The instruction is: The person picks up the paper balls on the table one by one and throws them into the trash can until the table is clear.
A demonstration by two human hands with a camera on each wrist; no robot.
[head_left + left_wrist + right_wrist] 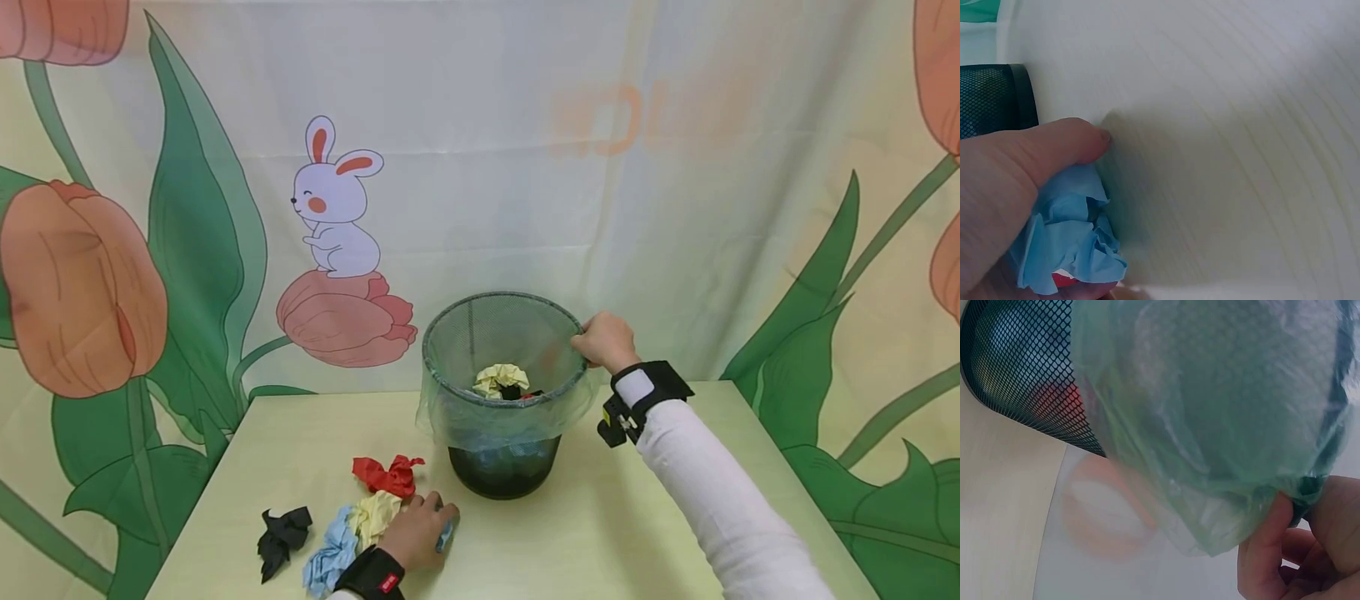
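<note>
Backdrop: a pale cloth printed with orange tulips and a white rabbit fills the upper part of the head view. Below it, a pale wood-grain table spans the lower middle.

Basket: a black round wire-mesh basket stands upright on the table, just right of frame centre. A translucent green plastic bag lines it and folds over the rim. Inside lie a ring-like crumpled pale-yellow paper and a dark scrap.

Right arm: a white sleeve enters from the lower right. The right hand is clamped on the basket's right rim, pinching rim and bag together between thumb and fingers.

Left hand, bottom centre of the frame: thumb and fingers are closed around a crumpled light-blue paper, low over the table, left of and nearer the viewer than the basket.

Loose pieces, lower left of the frame: a larger crumpled blue paper beside a crumpled yellow paper; a twisted red paper just above the yellow; a folded black paper apart at far left. Contact between left hand and yellow paper: cannot tell.
</note>
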